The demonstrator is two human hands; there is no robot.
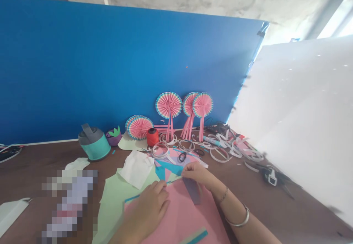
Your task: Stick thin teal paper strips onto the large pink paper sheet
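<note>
My left hand lies on a pink sheet of paper, fingers stretched toward its far edge, where a thin blue strip shows. At that same edge my right hand has its thumb and fingertips pinched together. What is between them is too small to make out. A dark greyish strip lies under the right palm and may be partly shadow. Close to me, a cream and blue strip rests on the pink sheet. Pale green paper spreads beneath it on the left.
Pink pleated paper fans lean on the blue board. Nearby are a red thread spool, tape rolls, a teal container, a crumpled white paper and curled paper strips. Black-handled scissors lie right.
</note>
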